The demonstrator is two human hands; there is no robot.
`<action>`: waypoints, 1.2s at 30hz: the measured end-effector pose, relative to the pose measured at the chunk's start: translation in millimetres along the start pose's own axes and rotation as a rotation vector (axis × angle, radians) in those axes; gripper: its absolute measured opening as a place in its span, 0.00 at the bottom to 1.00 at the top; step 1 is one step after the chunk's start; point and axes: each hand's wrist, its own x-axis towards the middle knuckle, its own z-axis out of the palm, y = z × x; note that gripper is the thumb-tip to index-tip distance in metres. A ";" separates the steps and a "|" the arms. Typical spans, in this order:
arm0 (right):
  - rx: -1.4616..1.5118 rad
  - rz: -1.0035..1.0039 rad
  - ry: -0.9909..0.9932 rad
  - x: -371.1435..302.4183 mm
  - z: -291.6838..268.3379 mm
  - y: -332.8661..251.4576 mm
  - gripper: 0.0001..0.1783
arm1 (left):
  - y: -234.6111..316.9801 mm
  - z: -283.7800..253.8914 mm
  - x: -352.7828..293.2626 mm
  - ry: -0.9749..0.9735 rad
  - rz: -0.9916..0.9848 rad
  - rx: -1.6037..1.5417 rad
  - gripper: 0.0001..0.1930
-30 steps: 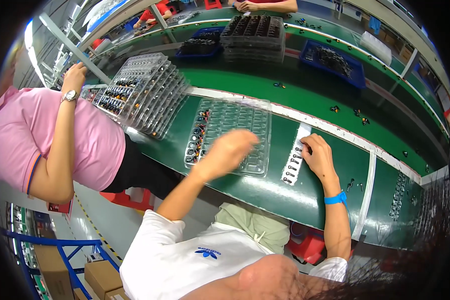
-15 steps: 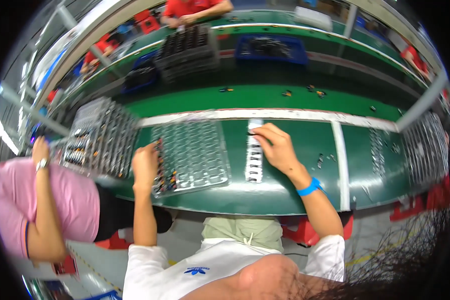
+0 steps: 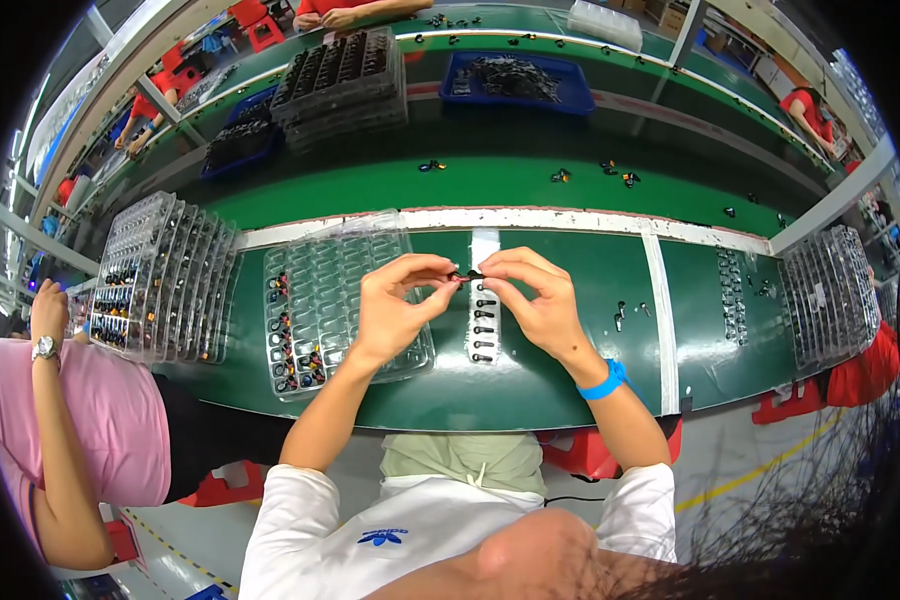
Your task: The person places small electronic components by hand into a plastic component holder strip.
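Note:
My left hand (image 3: pixel 390 318) and my right hand (image 3: pixel 540 302) meet above the bench, each in a pinch. The left fingertips hold a small dark part with a bit of red, the right ones a small black piece (image 3: pixel 473 275); the two parts touch or nearly touch, and the fingers partly cover them. Below lies a white strip (image 3: pixel 484 348) carrying a row of several small black pieces. To the left, partly behind my left hand, is a clear plastic blister tray (image 3: pixel 345 352); small black parts with red and yellow bits fill its left pockets.
Stacks of clear trays stand at left (image 3: pixel 160 280) and right (image 3: pixel 838 300). Beyond the bench's white edge (image 3: pixel 540 217), loose parts lie on a green conveyor belt (image 3: pixel 370 196). A blue bin (image 3: pixel 518 82) is farther back. A co-worker in a pink shirt (image 3: pixel 80 420) sits at left.
My left hand has come from the tray's left side to meet my right hand, carrying a small part. The right has lifted a black piece near the strip's far end. The view has shifted.

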 end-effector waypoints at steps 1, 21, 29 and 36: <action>-0.022 -0.042 -0.005 1.0 2.4 -1.9 0.08 | -3.5 0.1 -2.5 0.003 -0.011 -0.099 0.15; -0.024 -0.086 -0.071 -8.7 9.5 1.9 0.09 | -9.3 -5.2 -14.7 -0.003 -0.164 -0.397 0.14; -0.091 -0.122 -0.084 -7.8 9.7 -0.8 0.10 | -9.4 1.1 -17.0 0.004 -0.064 -0.394 0.18; 0.024 0.158 -0.176 -8.6 7.4 -3.2 0.10 | -10.1 -1.7 -17.7 -0.022 0.224 0.011 0.16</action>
